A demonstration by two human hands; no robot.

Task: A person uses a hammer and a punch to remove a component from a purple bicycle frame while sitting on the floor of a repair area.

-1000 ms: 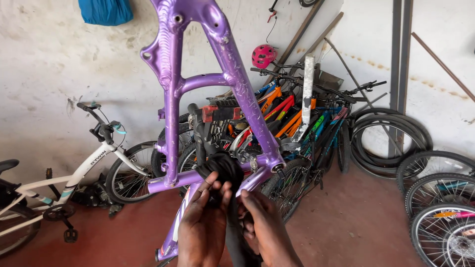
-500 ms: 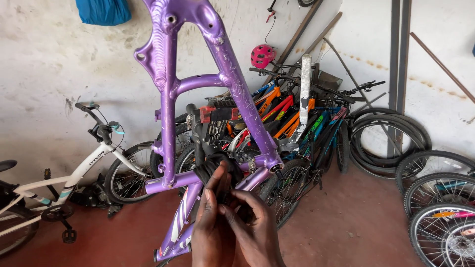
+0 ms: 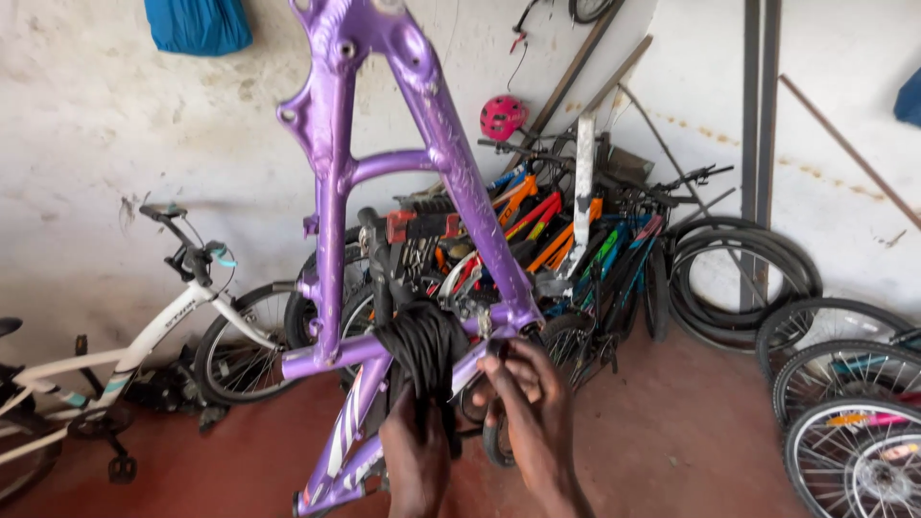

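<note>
The left hand (image 3: 414,460) grips the lower end of a folded black inner tube (image 3: 422,350), fingers wrapped round the rubber from below. The right hand (image 3: 530,403) pinches the tube's free side just right of it, fingertips closed on the rubber beside the lower joint of the purple bicycle frame (image 3: 331,240). Both hands are shut on the tube, close together, almost touching.

The tube hangs draped against the frame's lower bar, bunched into a thick loop. Its long axis runs roughly upright, the rounded fold at the top and the loose ends pointing down into the left hand. The frame itself stands on end, its tubes rising from the hands toward the top of the view.

To handle this well, I judge the left hand should keep the bundle snug while the right feeds rubber evenly, avoiding twists and the sharp metal edges at the joint.

Behind the frame lies a heap of coloured bicycles (image 3: 556,230); left of the frame stands a white bicycle (image 3: 144,336); right of it, loose tyres (image 3: 739,278) lean on the wall.
</note>
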